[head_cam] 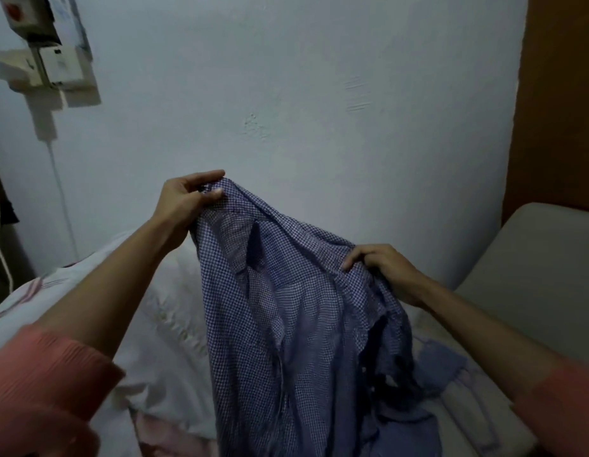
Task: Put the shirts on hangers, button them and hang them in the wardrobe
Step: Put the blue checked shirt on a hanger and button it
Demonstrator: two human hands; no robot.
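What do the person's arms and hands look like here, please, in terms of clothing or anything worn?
Both arms wear salmon-pink ribbed sleeves, the left sleeve and the right sleeve pushed up so the forearms are bare. The left hand and right hand are bare: no gloves, rings or watch visible.

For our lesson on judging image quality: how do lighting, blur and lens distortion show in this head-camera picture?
Head view: dim, flat, bluish light with soft shadows and no glare; the checked shirt and both hands, left hand and right hand, are fairly sharp; the pink sleeve at the lower edge is blurred; wide-angle bending curves the brown panel.
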